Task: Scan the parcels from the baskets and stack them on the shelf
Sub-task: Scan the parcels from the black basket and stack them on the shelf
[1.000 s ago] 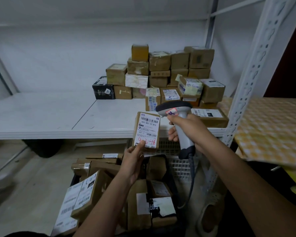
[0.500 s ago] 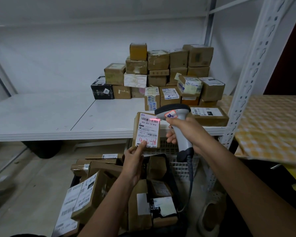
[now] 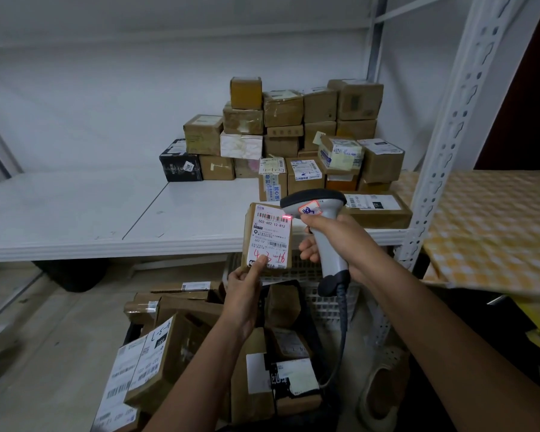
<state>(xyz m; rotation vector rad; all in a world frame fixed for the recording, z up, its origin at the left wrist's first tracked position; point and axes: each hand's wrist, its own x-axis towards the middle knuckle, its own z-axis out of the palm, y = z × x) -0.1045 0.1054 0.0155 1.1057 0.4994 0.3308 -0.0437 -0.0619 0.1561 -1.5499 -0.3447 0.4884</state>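
one parcel (image 3: 268, 236) upright above left hand (image 3: 242, 299)

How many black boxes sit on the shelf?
1: the black box stands at the left end of the parcel stack on the shelf. Others may be hidden behind the stack.

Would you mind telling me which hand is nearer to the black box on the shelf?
Left. The left hand holds a parcel below and right of the black box; the right hand, gripping the scanner, is farther right.
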